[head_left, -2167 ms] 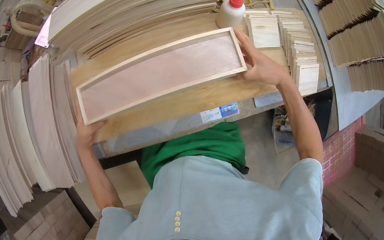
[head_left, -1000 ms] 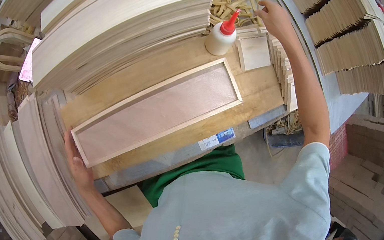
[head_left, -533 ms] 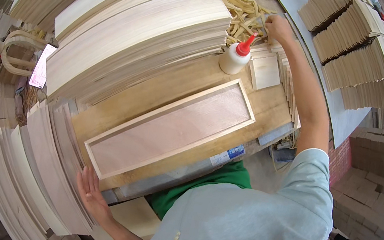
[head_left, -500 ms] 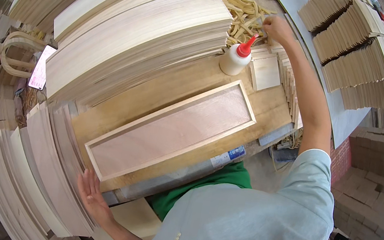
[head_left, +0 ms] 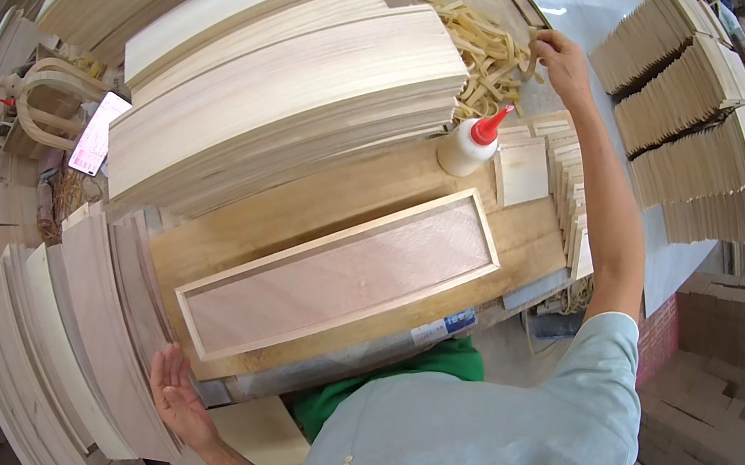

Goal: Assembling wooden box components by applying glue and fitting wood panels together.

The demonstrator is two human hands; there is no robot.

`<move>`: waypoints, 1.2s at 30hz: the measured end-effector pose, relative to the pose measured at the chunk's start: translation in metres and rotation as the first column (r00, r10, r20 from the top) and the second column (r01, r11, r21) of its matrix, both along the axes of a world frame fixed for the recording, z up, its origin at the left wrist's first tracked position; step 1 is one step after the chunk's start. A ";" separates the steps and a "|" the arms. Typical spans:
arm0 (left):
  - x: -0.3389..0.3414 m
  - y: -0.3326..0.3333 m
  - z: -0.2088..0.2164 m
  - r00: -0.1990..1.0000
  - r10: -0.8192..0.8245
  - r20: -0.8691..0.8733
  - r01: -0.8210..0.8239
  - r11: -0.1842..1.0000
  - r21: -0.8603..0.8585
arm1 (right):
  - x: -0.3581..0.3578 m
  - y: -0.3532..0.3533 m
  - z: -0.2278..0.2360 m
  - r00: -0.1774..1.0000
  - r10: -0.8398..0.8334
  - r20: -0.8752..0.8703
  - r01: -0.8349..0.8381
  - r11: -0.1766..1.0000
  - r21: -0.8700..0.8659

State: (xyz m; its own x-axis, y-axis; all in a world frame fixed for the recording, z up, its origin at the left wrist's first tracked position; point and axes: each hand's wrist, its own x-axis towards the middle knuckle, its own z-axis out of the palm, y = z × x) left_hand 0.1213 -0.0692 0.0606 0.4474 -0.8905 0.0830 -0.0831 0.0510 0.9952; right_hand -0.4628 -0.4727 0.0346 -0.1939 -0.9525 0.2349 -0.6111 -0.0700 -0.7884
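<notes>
In front of me a shallow rectangular wooden tray (head_left: 340,278), with a pinkish base and pale rim, lies slantwise on the workbench (head_left: 221,252). My right hand (head_left: 563,65) is stretched to the far side, fingers pinched on a tan rubber band (head_left: 532,62) that dangles beside the heap of rubber bands (head_left: 482,59). Nearer, a white glue bottle (head_left: 465,150) with a red nozzle stands upright. My left hand (head_left: 181,403) holds nothing; its fingers are extended beside the tray's near left corner, close to a stack of thin boards (head_left: 115,327).
Tall stacks of long boards (head_left: 307,94) fill the bench's far left. A small square panel (head_left: 521,171) and thin wooden strips (head_left: 572,172) lie at the right. A phone (head_left: 98,133) leans at the left. Bundled slats (head_left: 697,119) stand on a grey surface at the far right.
My right hand has drawn slightly away from the rubber band heap, with a band now hanging from its fingers. The whole view has shifted a little; my left hand stays near the boards.
</notes>
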 end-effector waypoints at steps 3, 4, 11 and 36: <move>-0.007 0.005 0.011 0.997 0.057 0.042 -0.056 0.998 -0.010 | 0.009 -0.001 0.022 0.941 0.007 0.338 0.008 0.999 -0.041; -0.011 0.005 0.016 0.992 0.100 0.073 -0.100 0.995 0.001 | 0.009 -0.001 0.029 0.919 0.042 0.392 -0.016 0.997 -0.069; -0.039 0.001 0.045 0.978 0.099 0.182 -0.080 0.991 -0.105 | 0.022 0.018 0.065 0.768 0.110 0.631 -0.025 0.989 -0.143; -0.214 -0.072 0.066 0.795 -0.425 0.434 0.529 0.835 -0.151 | 0.191 0.315 0.083 0.559 0.383 0.736 -0.527 0.849 -0.042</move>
State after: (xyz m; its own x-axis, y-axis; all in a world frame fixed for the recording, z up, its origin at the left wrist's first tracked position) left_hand -0.0929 -0.1416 0.1265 -0.1403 -0.9047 0.4024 -0.3359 0.4258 0.8402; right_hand -0.2720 -0.1582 0.1173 0.2437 -0.9682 0.0561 0.2003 -0.0063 -0.9797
